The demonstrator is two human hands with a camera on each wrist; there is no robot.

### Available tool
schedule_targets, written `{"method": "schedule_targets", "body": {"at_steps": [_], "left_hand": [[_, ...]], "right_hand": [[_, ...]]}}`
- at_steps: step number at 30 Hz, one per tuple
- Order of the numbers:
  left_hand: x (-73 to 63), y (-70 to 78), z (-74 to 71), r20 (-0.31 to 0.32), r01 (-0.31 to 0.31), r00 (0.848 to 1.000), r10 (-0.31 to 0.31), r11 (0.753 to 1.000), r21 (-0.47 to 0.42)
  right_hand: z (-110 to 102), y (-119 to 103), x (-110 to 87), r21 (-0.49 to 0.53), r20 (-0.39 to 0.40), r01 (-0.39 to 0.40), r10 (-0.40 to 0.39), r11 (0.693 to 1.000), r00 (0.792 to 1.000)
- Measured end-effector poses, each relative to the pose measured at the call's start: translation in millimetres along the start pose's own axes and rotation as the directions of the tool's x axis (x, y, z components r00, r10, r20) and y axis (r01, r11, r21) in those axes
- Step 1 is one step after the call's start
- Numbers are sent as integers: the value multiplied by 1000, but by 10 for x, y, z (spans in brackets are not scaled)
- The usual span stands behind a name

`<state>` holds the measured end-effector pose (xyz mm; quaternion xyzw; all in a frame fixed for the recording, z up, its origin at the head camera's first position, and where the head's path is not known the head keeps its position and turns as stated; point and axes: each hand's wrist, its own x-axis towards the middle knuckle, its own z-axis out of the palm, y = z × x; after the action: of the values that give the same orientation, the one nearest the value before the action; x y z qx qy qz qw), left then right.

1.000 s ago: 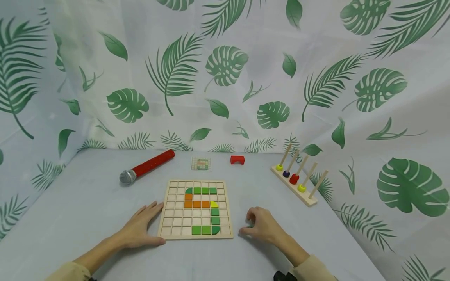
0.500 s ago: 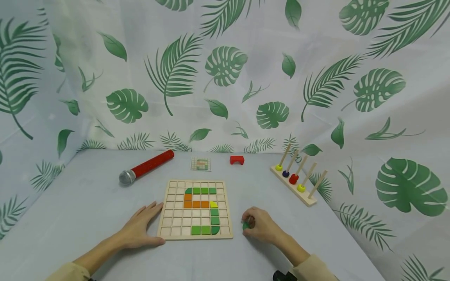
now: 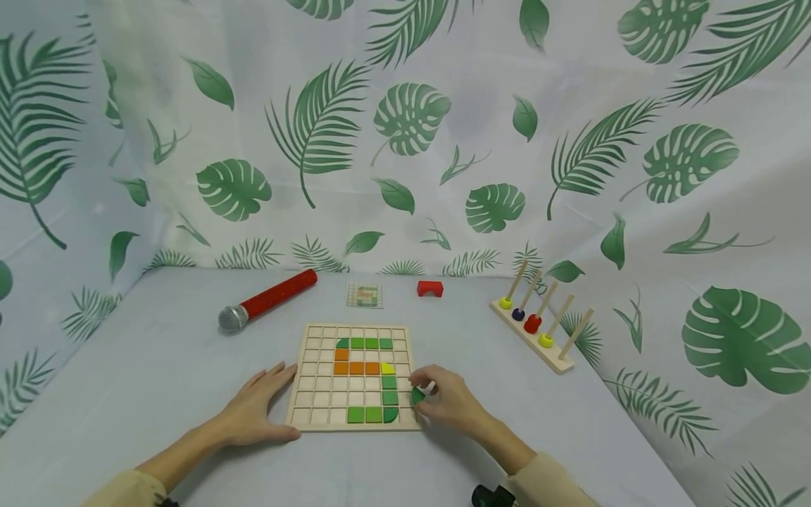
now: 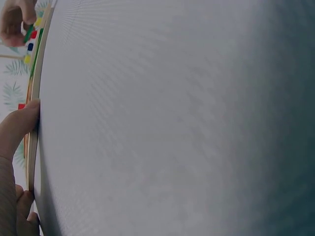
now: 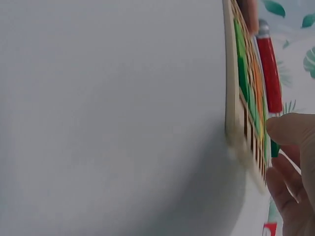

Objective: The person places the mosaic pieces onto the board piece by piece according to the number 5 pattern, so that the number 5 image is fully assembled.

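A wooden grid board (image 3: pixel 322 399) lies on the table with coloured tiles in its cells. Green tiles (image 3: pixel 357 343) run across an upper row, orange tiles (image 3: pixel 357 368) and a yellow tile (image 3: pixel 388 368) sit below, and more green ones lead down the right and along the bottom. My left hand (image 3: pixel 250 412) rests at the board's left edge, fingers extended, thumb near the lower corner. Over the right edge, my right hand (image 3: pixel 453 405) pinches a dark green tile (image 3: pixel 417 396) between thumb and fingers; the right wrist view shows this tile (image 5: pixel 274 149) partly hidden by the thumb.
Behind the board are a red microphone (image 3: pixel 272 301), a small pattern card (image 3: pixel 365 296) and a red arch block (image 3: pixel 430 289). A wooden peg stand (image 3: pixel 532 336) with coloured beads stands at the right. A leaf-print cloth (image 3: pixel 412 176) hangs around the table.
My right hand has moved left from the table beside the board to its right edge, bringing the dark green tile along. The left hand stays in place.
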<state>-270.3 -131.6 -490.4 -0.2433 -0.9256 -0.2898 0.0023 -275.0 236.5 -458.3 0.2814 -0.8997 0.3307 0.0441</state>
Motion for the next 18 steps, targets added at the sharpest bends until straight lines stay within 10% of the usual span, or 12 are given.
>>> {"method": "schedule_targets", "body": {"at_steps": [18], "left_hand": [[-1, -31, -2, -2, -7, 1000, 7, 1000, 0]], "right_hand": [[650, -694, 578, -42, 172, 267, -256, 963, 951]]}}
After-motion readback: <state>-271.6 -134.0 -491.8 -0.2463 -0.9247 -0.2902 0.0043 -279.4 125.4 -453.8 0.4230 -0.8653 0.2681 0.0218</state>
